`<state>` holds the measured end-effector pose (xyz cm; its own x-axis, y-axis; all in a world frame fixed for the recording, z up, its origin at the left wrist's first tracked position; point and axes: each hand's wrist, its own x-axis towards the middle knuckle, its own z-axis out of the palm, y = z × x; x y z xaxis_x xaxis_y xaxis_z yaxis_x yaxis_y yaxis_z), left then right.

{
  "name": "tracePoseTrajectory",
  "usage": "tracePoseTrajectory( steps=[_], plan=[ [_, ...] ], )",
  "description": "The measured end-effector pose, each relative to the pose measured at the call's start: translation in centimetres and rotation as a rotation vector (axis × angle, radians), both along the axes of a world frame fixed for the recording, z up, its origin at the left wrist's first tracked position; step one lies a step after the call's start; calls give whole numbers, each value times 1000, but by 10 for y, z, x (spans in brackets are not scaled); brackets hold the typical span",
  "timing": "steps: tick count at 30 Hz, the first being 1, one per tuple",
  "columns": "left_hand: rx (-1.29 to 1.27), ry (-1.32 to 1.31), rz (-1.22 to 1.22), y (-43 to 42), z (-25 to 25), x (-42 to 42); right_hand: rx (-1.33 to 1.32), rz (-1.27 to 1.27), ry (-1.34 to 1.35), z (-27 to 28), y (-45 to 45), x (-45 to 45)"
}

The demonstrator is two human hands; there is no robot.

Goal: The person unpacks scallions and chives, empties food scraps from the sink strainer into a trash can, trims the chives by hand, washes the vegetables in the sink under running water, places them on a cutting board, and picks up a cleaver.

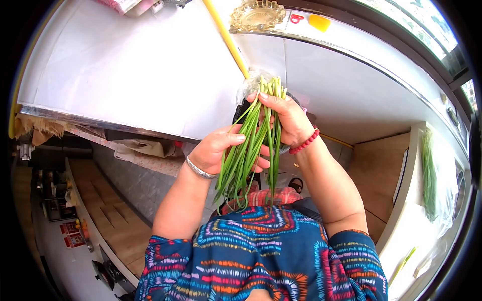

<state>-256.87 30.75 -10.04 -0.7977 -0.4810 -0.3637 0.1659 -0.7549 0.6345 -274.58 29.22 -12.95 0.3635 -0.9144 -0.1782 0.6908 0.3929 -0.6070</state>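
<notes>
A bunch of long, thin green stalks that look like chives (253, 145) hangs between my hands, pale cut ends up and darker tips down toward my lap. My right hand (287, 118), with a red bead bracelet at the wrist, grips the bunch near its pale ends, thumb across the front. Lower down, my left hand (221, 149), wearing a silver bangle, holds the stalks with its thumb in front and its fingers passing behind them. Below and behind the bunch are a clear plastic bag (247, 89) and something black, partly hidden.
A white tabletop (125, 65) lies at the upper left, with a yellow pole (226, 37) beside it. On the windowsill are an amber glass dish (257, 16), red-handled scissors (296, 18) and a yellow object (319, 22). More greens (429, 175) lie on the right-hand counter near clear plastic.
</notes>
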Motion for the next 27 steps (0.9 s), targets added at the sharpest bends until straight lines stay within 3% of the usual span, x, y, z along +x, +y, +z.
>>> tracePoseTrajectory(
  steps=[11, 18, 27],
  plan=[
    [-14, 47, -3, 5, 10, -11, 69, -99, -98, -14, -1, -25],
    [-56, 60, -36, 10, 6, -20, 180, -331, -181, -19, 2, -47],
    [-62, 34, -21, 33, 9, -28, 167, -357, -295, -25, 19, -75]
  ],
)
